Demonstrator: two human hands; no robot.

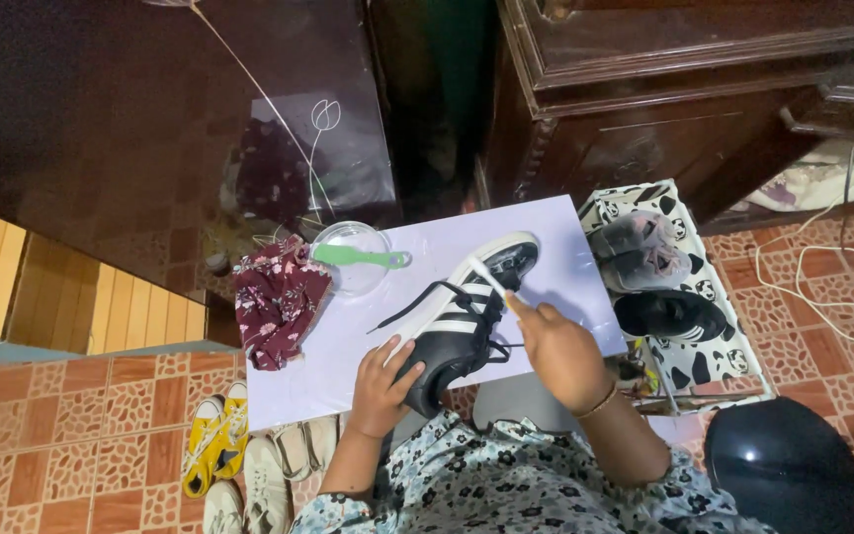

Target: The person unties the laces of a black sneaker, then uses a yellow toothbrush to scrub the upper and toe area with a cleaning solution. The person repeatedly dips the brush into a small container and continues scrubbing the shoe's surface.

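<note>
- The black sneaker (464, 321) with white stripes lay on its side on the pale lilac counter (555, 252), toe pointing far-right, heel near the person.
- The left hand (384, 388) came up from the near edge, forearm bare below a floral sleeve, fingers spread and wrapped over the heel, thumb lying along the upper; it held the sneaker steady.
- The right hand (560, 348) reached in from the near right, wrist bent inward (a thin bracelet (600, 401) sat on it), fingers pinched narrow on a small white brush (487, 274) whose far end lay against the white edge beside the sneaker's opening.
- A loose black lace (415, 302) trailed left from the sneaker across the counter.
- Far-left on the counter stood a clear bowl (348, 259) with a green brush (360, 258) lying across it, and just left of that a crumpled maroon floral cloth (277, 300).
- Right of the counter sat a black-and-white patterned box (719, 326) holding a grey pair (640, 252) and a black shoe (669, 314).
- On the tiled floor (91, 435) at near left lay yellow shoes (215, 439) and pale sandals (284, 465).
</note>
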